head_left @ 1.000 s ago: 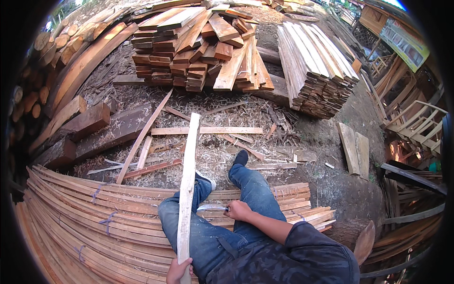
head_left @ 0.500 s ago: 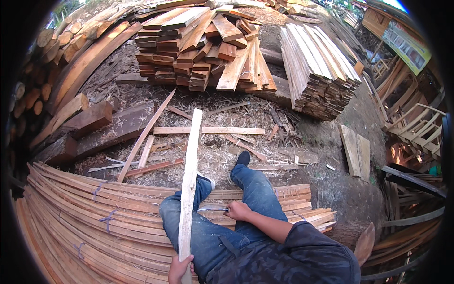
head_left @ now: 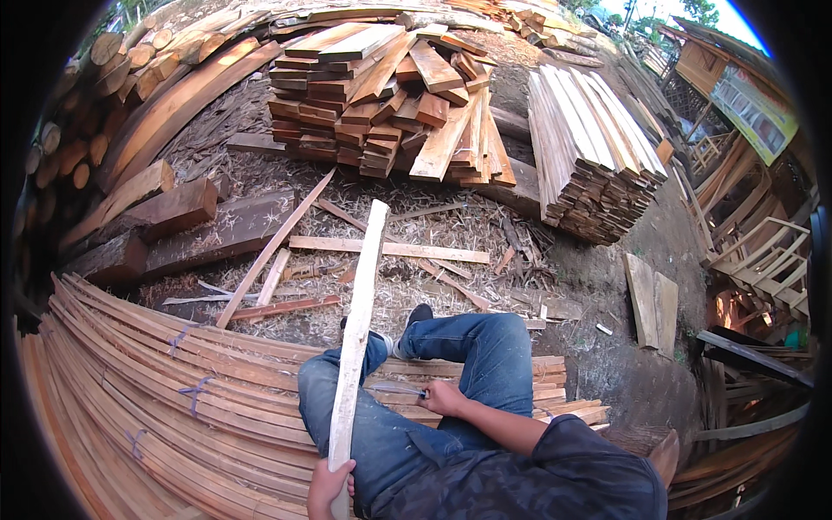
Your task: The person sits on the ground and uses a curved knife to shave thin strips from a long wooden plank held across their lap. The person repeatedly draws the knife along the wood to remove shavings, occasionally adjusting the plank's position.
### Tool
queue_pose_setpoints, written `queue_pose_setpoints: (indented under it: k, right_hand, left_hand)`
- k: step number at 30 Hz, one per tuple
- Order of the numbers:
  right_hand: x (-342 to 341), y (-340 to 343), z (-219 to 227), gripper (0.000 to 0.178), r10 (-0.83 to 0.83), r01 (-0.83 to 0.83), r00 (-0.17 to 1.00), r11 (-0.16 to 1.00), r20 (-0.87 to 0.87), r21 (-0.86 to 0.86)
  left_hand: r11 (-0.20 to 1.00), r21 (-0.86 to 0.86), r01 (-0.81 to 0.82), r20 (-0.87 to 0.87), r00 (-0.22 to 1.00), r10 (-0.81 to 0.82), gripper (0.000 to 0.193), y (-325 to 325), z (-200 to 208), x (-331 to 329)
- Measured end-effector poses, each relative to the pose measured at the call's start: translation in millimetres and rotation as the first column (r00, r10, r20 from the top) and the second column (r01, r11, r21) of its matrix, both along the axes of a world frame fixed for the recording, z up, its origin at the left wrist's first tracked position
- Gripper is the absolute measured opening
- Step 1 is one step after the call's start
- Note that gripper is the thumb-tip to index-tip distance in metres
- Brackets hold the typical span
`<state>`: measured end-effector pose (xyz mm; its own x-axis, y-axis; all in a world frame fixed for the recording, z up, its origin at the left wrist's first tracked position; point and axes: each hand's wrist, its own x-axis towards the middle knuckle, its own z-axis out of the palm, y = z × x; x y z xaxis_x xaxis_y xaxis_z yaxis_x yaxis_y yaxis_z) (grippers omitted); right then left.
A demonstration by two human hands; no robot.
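A long pale wooden plank (head_left: 360,321) rests against my left thigh, its far end raised over the ground. My left hand (head_left: 329,487) is closed around its near end. In my right hand (head_left: 444,398) is the dark handle of a knife (head_left: 394,389), the blade pointing left toward the plank but apart from it. Both of my legs are in jeans, the right knee (head_left: 507,338) bent up beside the right hand.
Bundled wooden strips (head_left: 173,407) tied with purple cord lie under me. Loose sticks (head_left: 390,249) and shavings cover the ground ahead. Beyond stand a brown board stack (head_left: 347,113) and a pale board stack (head_left: 598,147). Logs (head_left: 74,156) are piled at left; two boards (head_left: 652,303) lie at right.
My right foot has drawn back toward the left foot and the right knee has bent outward. Both hands keep their holds. The whole view has shifted slightly.
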<state>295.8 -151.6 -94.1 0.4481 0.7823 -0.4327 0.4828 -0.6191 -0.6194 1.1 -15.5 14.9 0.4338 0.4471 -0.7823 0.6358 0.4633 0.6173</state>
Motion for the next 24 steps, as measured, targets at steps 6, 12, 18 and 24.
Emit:
queue_pose_setpoints:
  k: [6, 12, 18, 24]
  right_hand:
    - [2.2, 1.3, 12.8, 0.028, -0.174, 0.210, 0.951, 0.970, -0.256, 0.121]
    - [-1.0, 1.6, -11.8, 0.025, -0.161, 0.293, 0.847, 0.936, -0.507, 0.192]
    - [17.7, 11.2, -17.9, 0.029, -0.350, 0.401, 0.728, 0.915, -0.590, -0.049]
    - [14.6, 12.7, -47.6, 0.033, -0.323, 0.389, 0.808, 0.921, -0.492, 0.034]
  left_hand:
    - [0.994, 0.103, 0.026, 0.059, 0.998, -0.033, 0.021, -5.2, -5.9, -1.1]
    - [0.977, 0.210, -0.042, 0.012, 0.999, 0.040, 0.021, -16.4, -9.1, -3.8]
    - [0.971, 0.225, -0.085, -0.021, 0.996, 0.092, 0.021, -22.9, -7.2, 3.1]
    - [0.974, 0.214, -0.074, -0.012, 0.997, 0.078, 0.021, -19.1, -7.5, 3.4]
